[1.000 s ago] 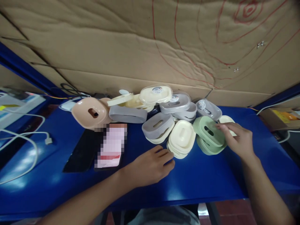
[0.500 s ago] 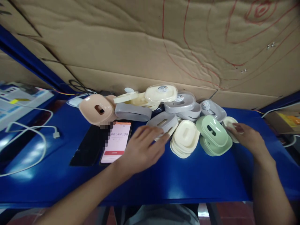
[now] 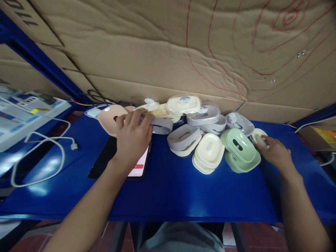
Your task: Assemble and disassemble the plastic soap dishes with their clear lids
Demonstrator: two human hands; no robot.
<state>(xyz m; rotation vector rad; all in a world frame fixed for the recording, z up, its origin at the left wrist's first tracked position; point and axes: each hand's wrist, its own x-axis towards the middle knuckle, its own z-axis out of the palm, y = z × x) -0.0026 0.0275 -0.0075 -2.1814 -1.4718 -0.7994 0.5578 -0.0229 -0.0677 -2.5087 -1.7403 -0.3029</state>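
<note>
Left hand [image 3: 133, 135] is reaching at grey holder [image 3: 163, 126], right hand [image 3: 278, 154] at cream lid [image 3: 259, 135]; grips indeterminable, firm contact apparently required.

A brown cardboard sheet [image 3: 118, 56] with red curved lines stands at the far side of the blue table [image 3: 178, 192]. On the left there lies a white cable [image 3: 63, 157]. Near it, to the right, is a phone [image 3: 138, 170] with lit screen, beside a dark flat object [image 3: 102, 161]. At the far right is an open carton [image 3: 309, 137].
</note>
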